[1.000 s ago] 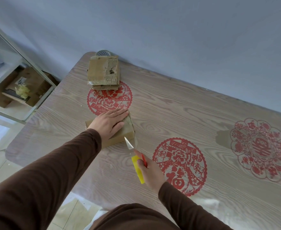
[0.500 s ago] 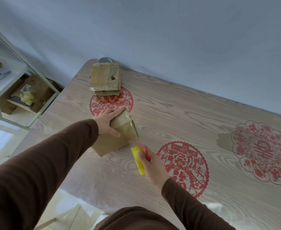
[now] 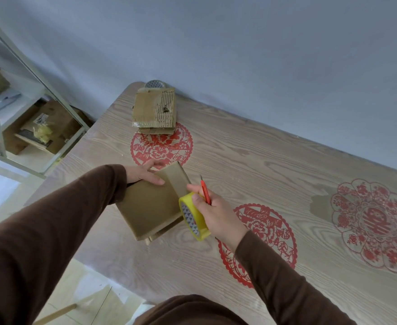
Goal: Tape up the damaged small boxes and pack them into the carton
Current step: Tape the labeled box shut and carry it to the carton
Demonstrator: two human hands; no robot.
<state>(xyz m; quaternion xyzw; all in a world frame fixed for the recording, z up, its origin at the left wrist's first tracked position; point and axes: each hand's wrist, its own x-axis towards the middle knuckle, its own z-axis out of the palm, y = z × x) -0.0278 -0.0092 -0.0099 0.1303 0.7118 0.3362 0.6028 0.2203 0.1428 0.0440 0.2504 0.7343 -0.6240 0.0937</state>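
Observation:
A small brown cardboard box is tilted up off the wooden table, its broad face turned toward me. My left hand grips its far left edge, thumb on the face. My right hand holds a yellow roll of tape against the box's right side, together with a red utility knife whose blade points away from me. A second, torn small box lies at the far left end of the table.
A round tape roll peeks out behind the torn box by the blue wall. Red paper-cut decorations lie under the table's clear cover. A metal shelf with a cardboard carton stands to the left, beyond the table edge.
My left hand has lifted and turned the small box from lying flat to tilted toward me. My right hand has brought the tape roll and knife up to the box's right side.

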